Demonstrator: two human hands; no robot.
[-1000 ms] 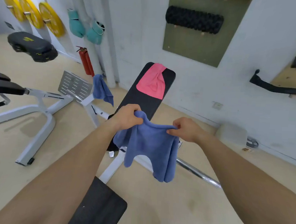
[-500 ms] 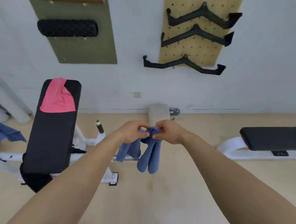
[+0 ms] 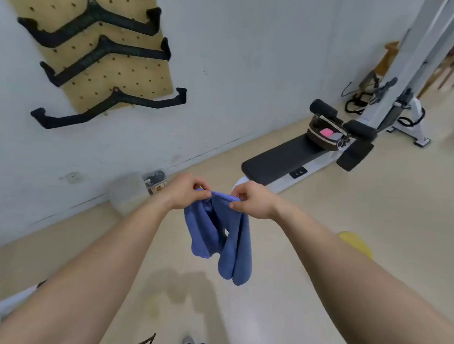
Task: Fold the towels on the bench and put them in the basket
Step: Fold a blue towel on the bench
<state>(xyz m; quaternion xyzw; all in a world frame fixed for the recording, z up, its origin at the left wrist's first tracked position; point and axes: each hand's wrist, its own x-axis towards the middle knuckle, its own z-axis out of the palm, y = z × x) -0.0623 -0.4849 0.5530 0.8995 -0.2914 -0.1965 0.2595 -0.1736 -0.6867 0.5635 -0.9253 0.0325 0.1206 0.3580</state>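
Observation:
A blue towel (image 3: 219, 235) hangs folded in the air in front of me, its doubled ends drooping toward the floor. My left hand (image 3: 184, 194) pinches its top edge on the left, and my right hand (image 3: 253, 200) pinches the same edge on the right, close beside the left. A brown basket (image 3: 326, 134) stands on the far end of a black bench (image 3: 282, 156) to the right. Inside it lie a pink towel (image 3: 326, 132) and a grey-blue one.
A pegboard (image 3: 136, 68) with three black handles hangs on the white wall at upper left. A pale container (image 3: 126, 192) sits at the wall's foot. A white machine frame (image 3: 412, 76) rises at right. A yellow object (image 3: 355, 242) lies on the beige floor.
My view has swung right: the bench with the pink towel has left the frame and the bench with the basket has come in. Both hands still hold the blue towel, slightly further apart.

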